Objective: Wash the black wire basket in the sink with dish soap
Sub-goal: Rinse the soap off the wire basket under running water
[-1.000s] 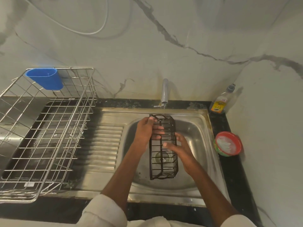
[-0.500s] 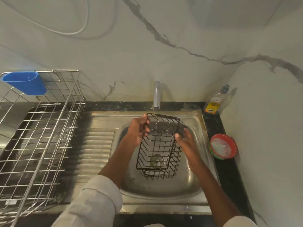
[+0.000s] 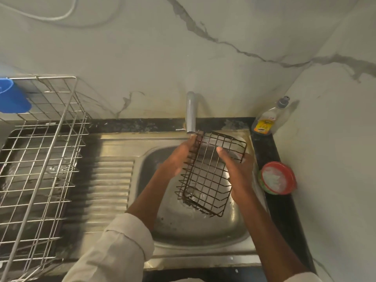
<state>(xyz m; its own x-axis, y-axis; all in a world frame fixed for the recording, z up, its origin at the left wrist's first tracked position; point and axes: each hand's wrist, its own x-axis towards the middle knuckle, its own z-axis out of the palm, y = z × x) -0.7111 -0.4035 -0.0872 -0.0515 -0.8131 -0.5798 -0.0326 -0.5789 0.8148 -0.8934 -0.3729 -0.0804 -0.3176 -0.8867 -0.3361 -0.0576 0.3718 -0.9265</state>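
Note:
The black wire basket (image 3: 209, 174) is held tilted above the steel sink (image 3: 183, 231), its top corner just under the tap (image 3: 190, 112). My left hand (image 3: 177, 159) grips the basket's left rim near that corner. On the right side, my right hand (image 3: 239, 169) holds it with the thumb across the wires and the fingers behind. A thin stream of water seems to leave the spout. The dish soap bottle (image 3: 264, 123) stands on the counter at the back right corner, touched by neither hand.
A red bowl (image 3: 277, 178) with white paste sits on the black counter right of the sink. A large steel dish rack (image 3: 40, 159) with a blue cup (image 3: 12, 96) stands on the left. The ribbed drainboard (image 3: 109, 190) lies between rack and basin.
The basket has been turned in both hands from edge-on to tilted flat, and raised toward the tap. My right hand shifted to its right side.

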